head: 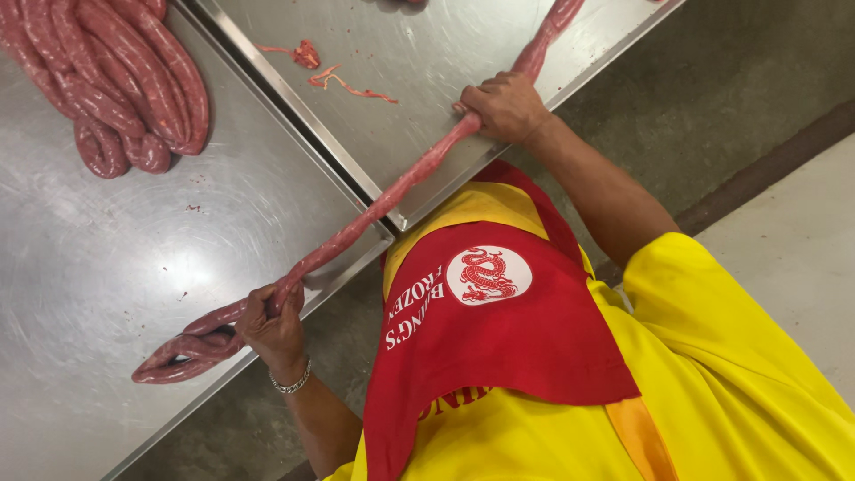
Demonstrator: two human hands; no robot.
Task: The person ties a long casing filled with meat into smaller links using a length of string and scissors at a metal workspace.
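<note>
Down at the lower left, the left hand, wearing a silver chain bracelet at the wrist, closes its fingers around a long, raw, reddish-pink sausage rope at the front edge of the nearer steel table; its forearm runs up from below, the wrist bent inward. Further up and to the right, the right hand is clamped on the same rope, knuckles uppermost, at the edge of the second stainless steel table, with its bare forearm stretching back toward a yellow shirt. Between the two fists the rope runs taut and straight, crossing the narrow gap where the two tables meet. Beyond the left hand the rope doubles back into a short loop lying on the nearer table; beyond the right hand it continues up and out of view. A heap of coiled sausage links lies well apart at the upper left, and small red meat scraps lie on the second table. A red apron with a round white emblem hangs close beneath the rope.
</note>
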